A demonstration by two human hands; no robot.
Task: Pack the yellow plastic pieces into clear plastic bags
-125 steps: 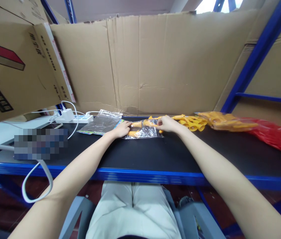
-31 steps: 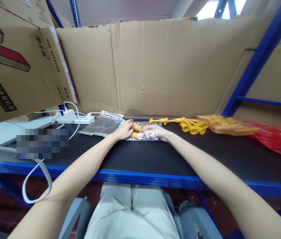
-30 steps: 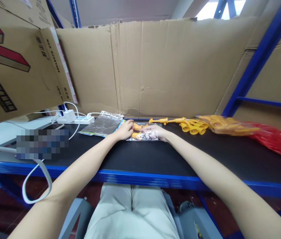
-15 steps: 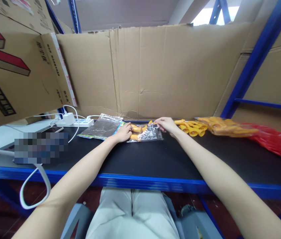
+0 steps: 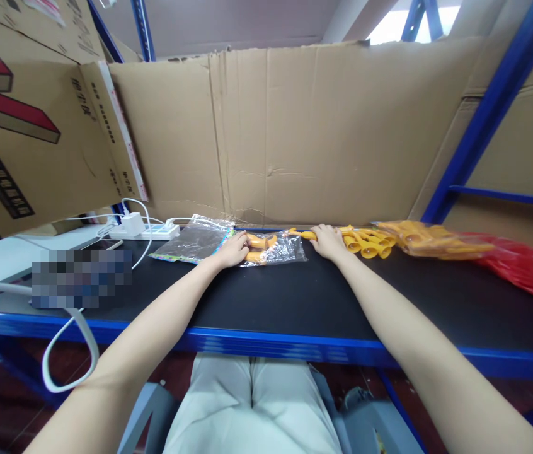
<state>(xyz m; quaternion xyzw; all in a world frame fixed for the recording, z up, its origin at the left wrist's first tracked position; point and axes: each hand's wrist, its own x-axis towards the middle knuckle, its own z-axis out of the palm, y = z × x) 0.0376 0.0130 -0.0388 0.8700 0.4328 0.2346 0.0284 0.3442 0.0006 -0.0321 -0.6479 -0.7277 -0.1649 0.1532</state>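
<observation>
the right hand (image 5: 327, 242) had left the clear plastic bag (image 5: 289, 250) for a slender yellow plastic rod (image 5: 303, 234); only the left hand (image 5: 233, 250) touched the bag, both grips unclear.

Both arms (image 5: 160, 320) reach forward; left hand (image 5: 233, 250) palm down, right hand (image 5: 329, 242) well apart from its fingers (image 5: 242, 239), also palm down.

Glossy plastic bag (image 5: 291, 250), matt tabletop (image 5: 266, 299); cardboard panel (image 5: 323, 139)

The carton (image 5: 70, 180) bears a black label (image 5: 7, 188) with pale Chinese characters, among them 用 and 电. Small dark characters near the carton's right edge and handwriting on its upper part are too blurred to read.
</observation>
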